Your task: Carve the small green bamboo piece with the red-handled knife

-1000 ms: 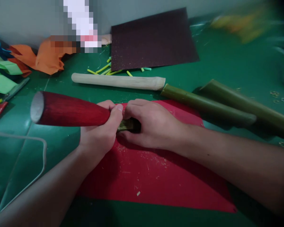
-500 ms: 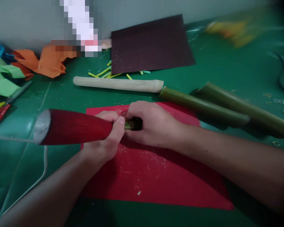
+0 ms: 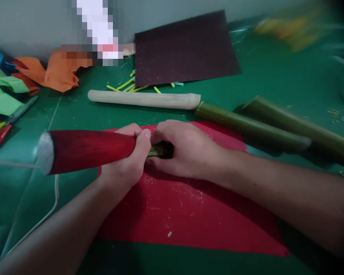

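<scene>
My left hand point(image 3: 129, 156) is closed around a thick red handle point(image 3: 91, 152) with a grey rounded butt pointing left; the tool's working end is hidden behind my fingers. My right hand point(image 3: 185, 149) curls around a short green bamboo piece point(image 3: 154, 151), whose dark hollow shows between thumb and fingers. Both hands nearly meet above a red sheet point(image 3: 189, 225) sprinkled with pale shavings and one small white chip point(image 3: 169, 234).
Behind the sheet lie a peeled pale stick point(image 3: 143, 99) and two green bamboo lengths point(image 3: 255, 126). Farther back is a dark board point(image 3: 186, 49). Orange cloth point(image 3: 61, 70), red-handled scissors point(image 3: 1, 137) and a white cord point(image 3: 55, 194) are at the left.
The red handle's butt has moved slightly left, and its grip stays in my left hand. My right hand keeps hold of the bamboo piece. The whole view has shifted a little.
</scene>
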Motion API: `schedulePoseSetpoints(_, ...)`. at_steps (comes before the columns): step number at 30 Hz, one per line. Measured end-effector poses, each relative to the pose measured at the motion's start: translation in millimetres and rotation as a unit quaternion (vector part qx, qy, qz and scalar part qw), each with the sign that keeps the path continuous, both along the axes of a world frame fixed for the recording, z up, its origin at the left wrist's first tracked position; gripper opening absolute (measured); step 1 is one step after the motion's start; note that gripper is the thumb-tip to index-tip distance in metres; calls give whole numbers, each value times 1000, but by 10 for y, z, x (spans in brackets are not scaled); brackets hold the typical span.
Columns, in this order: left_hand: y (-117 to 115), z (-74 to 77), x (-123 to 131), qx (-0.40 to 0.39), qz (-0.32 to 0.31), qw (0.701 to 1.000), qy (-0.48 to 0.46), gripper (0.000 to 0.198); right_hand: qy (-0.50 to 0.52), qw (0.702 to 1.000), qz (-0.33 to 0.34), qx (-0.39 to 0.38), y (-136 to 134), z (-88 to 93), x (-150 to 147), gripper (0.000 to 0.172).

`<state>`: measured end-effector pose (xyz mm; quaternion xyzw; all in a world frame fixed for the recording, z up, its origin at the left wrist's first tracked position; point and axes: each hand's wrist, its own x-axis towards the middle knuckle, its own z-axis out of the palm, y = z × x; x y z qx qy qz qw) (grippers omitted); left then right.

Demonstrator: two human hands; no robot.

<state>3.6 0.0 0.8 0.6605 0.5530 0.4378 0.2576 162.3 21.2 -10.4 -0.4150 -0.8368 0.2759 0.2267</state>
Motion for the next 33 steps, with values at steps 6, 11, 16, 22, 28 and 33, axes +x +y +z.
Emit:
schedulePoseSetpoints(6, -21, 50, 9, -17, -7, 1000, -16, 36, 0, 1000, 4, 4, 3, 1, 2, 16)
schedulePoseSetpoints(11, -4, 14, 51, -5, 54, 996, -68, 33, -4, 1000, -9, -12, -4, 28, -11, 18)
schedulePoseSetpoints(16, 6, 9, 31, -15, 21, 998, -56, 33, 0, 1000, -8, -5, -8, 32, -8, 16)
schedulePoseSetpoints(22, -10, 59, 4, -22, -16, 1000, 0, 36, 5, 1000, 5, -4, -3, 8, 11, 16)
schedulePoseSetpoints(28, -31, 58, 39, -33, 10, 999, -37, 35, 15, 1000, -3, -16, -3, 19, 5, 14)
schedulePoseSetpoints(33, -11, 22, 57, -14, 41, 995, -88, 34, -6, 1000, -9, -10, 2, 25, -11, 18)
